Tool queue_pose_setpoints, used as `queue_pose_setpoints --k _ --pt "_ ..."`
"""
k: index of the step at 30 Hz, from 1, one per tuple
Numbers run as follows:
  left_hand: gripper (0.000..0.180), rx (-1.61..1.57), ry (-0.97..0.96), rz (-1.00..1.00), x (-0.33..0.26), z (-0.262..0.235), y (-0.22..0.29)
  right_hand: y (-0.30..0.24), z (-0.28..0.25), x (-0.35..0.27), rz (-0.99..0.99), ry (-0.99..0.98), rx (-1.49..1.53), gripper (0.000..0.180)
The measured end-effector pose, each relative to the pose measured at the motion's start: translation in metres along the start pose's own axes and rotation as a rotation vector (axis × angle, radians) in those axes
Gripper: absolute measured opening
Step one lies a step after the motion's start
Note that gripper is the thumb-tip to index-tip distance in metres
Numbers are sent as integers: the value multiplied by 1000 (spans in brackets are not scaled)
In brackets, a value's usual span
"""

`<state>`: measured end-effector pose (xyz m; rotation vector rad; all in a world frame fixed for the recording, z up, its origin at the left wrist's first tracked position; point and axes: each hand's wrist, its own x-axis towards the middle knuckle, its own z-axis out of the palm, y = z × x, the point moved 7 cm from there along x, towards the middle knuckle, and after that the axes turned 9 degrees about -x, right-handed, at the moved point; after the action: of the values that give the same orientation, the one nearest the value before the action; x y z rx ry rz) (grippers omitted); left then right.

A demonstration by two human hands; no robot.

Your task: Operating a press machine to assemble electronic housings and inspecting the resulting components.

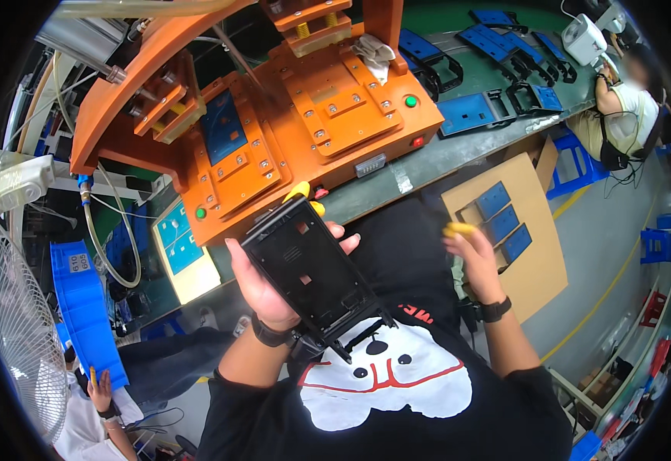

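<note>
My left hand (262, 286) is closed around the side of a black plastic housing (308, 265), which lies tilted across the palm. The housing is a shallow rectangular tray with small cut-outs and two prongs at its near end. Yellow covers are on fingertips of both hands. My right hand (474, 260) hangs over the left part of an open cardboard box (539, 257), with its fingers loosely bent and nothing visible in them. Close beside it, several blue rectangular panels (504, 223) lie in the box.
Ahead stands an orange press machine (305, 127) with two fixtures; a blue plate (224, 127) sits in the left one. Black-and-blue housings (478, 111) lie on the green bench (428, 165). A wire-guarded fan (20, 323) and blue bin (86, 307) are at left. Other people sit at both sides.
</note>
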<state>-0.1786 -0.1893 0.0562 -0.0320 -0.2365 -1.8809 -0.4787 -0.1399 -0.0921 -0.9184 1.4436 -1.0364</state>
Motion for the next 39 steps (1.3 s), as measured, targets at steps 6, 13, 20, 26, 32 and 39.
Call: queue_pose_setpoints --k 6,13,20,26,32,39 --pt "81 514 145 87 -5 19 1 -118 164 -48 21 -1114 373 53" --pt "57 923 188 85 -9 26 22 -117 194 -47 -250 -1312 -45 87" --pt "50 855 182 -63 -4 17 17 -134 213 -45 -360 -998 216 91" --pt "44 1181 180 211 -1 30 38 -132 211 -41 -134 -1119 430 85" --pt "34 1392 252 185 0 27 51 -126 209 -37 -61 -956 251 81" --pt "31 1344 358 205 -6 17 57 -132 206 -42 30 -981 187 72"
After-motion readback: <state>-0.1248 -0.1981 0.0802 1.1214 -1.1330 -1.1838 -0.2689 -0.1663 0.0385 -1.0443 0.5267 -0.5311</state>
